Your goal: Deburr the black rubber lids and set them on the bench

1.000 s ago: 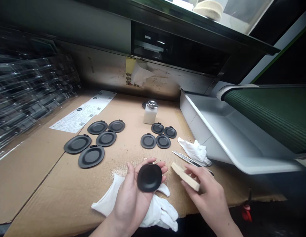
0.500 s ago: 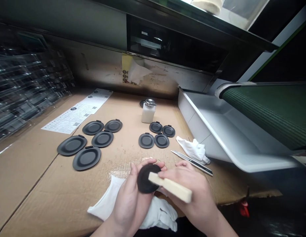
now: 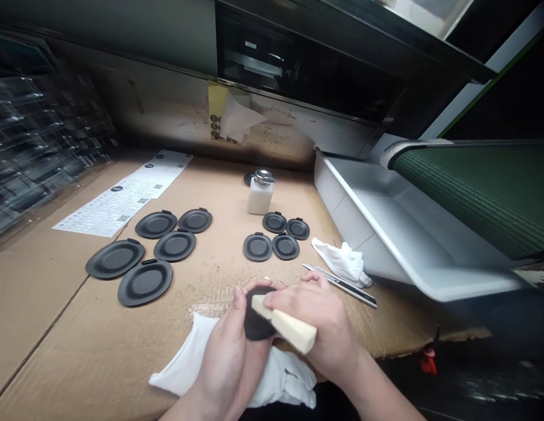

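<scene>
My left hand [image 3: 228, 349] cups a round black lid [image 3: 255, 325], its dark face turned up. In my right hand [image 3: 324, 318] is a cream-coloured oblong block [image 3: 294, 331], gripped between thumb and fingers. One end of the block lies against the lid's face, though my fingers partly cover the contact. Under my hands a crumpled white cloth [image 3: 184, 356] rests on the cardboard. Several similar black lids [image 3: 145, 282] lie ahead on the left, and several smaller ones [image 3: 257, 247] lie near the middle.
A white pump bottle [image 3: 259, 197] stands beyond the lids. To the right are a utility knife [image 3: 342, 284], a white rag [image 3: 342, 263] and a large white tray [image 3: 363, 219] beside a green conveyor belt [image 3: 486, 193]. Printed sheets [image 3: 122, 199] and stacked clear plastic pieces [image 3: 39, 140] occupy the left.
My right hand and the block have shifted left across the lid. The camera view has turned slightly; the lids on the cardboard keep their arrangement.
</scene>
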### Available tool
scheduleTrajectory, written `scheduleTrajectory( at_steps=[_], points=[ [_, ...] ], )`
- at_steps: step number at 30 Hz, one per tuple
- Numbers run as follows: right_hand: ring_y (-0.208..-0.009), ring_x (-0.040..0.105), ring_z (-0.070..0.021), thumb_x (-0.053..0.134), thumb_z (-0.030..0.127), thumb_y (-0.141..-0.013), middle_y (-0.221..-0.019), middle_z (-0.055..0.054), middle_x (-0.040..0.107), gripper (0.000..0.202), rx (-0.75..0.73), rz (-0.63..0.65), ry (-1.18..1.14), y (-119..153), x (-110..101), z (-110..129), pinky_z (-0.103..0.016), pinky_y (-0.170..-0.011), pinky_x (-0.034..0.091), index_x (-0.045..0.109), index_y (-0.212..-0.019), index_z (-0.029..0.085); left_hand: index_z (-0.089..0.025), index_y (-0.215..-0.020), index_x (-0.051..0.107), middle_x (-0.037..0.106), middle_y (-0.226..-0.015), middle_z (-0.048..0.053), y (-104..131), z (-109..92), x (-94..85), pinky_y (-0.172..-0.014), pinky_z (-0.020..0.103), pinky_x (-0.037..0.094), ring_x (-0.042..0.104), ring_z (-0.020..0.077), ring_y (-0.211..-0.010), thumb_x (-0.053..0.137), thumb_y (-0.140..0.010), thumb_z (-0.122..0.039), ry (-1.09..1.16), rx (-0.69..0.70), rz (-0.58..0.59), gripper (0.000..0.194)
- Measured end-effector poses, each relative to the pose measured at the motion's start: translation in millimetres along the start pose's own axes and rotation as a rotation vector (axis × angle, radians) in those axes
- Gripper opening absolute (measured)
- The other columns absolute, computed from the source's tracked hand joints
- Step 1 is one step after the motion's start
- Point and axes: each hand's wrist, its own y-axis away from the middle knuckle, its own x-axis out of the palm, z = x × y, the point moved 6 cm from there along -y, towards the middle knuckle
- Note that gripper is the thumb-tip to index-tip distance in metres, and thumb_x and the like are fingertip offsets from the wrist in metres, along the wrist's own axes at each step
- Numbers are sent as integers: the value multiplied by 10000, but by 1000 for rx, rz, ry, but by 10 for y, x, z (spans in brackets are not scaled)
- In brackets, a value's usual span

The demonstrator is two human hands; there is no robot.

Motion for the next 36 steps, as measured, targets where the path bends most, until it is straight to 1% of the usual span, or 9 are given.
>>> scheduleTrajectory(
  at_steps=[4,7,12,14,18,23,25,29,36],
  points=[
    [-802,628,-96,562,155,-805,-886,45,704,187,38,184,-174,25,118,10,-284,-805,343,649,-941,248,-150,-931,619,659,-968,109,16,4,-3,-939,429,393,563,277,-1045,407,-867,-433,2,-10,0,359],
    [-765,637,-122,622,238,-789,-848,22,708,124,155,273,-300,131,-20,-96,-280,-783,411,675,-901,249,-135,-936,613,669,-962,128,26,-1,-14,-958,424,389,576,277,-1038,416,-866,-424,-3,2,-24,357],
    [-855,639,-202,641,346,-759,-934,-57,682,235,534,-286,-23,528,-607,-612,-313,-737,515,644,-947,204,-109,-1042,582,647,-1086,174,45,-37,-45,-983,440,386,557,303,-1093,416,-878,-366,37,11,-116,347],
    [-943,611,-213,598,322,-787,-1016,-55,651,226,509,-291,168,637,-615,-678,-347,-817,501,630,-989,227,-90,-1078,566,635,-1109,199,52,-42,-39,-988,443,386,543,316,-1113,403,-884,-361,40,-1,-125,372],
    [-1092,519,-207,497,245,-843,-1157,-46,566,226,257,-12,306,658,-329,-566,-376,-916,453,616,-1033,277,-73,-1067,574,629,-1112,223,52,-47,-33,-984,449,390,541,334,-1110,383,-891,-351,45,6,-126,381],
    [-1235,392,-279,602,557,-725,-1349,-83,421,610,122,259,310,654,-173,-431,-426,-979,413,492,-1243,252,-102,-966,612,635,-1096,212,46,-43,-44,-980,447,390,531,330,-1124,387,-891,-343,67,21,-119,338],
    [-1207,429,-262,527,579,-771,-1315,-81,465,583,118,208,302,639,-252,-487,-409,-968,423,494,-1240,234,-125,-931,614,638,-1083,197,49,-42,-43,-962,466,398,545,331,-1104,402,-885,-343,72,20,-110,307],
    [-1013,553,-193,432,316,-888,-1066,-62,620,271,257,-19,560,579,-444,-771,-339,-882,466,582,-1075,189,-175,-980,600,610,-1153,155,58,-57,-23,-875,449,457,595,295,-1016,428,-875,-340,71,29,-100,261],
    [-871,567,-226,507,263,-845,-897,-55,635,160,308,7,726,449,-367,-923,-353,-722,461,618,-940,199,-146,-1174,528,590,-1192,193,60,-64,2,-893,415,459,594,275,-1038,426,-877,-239,76,15,-78,328]
  ],
)
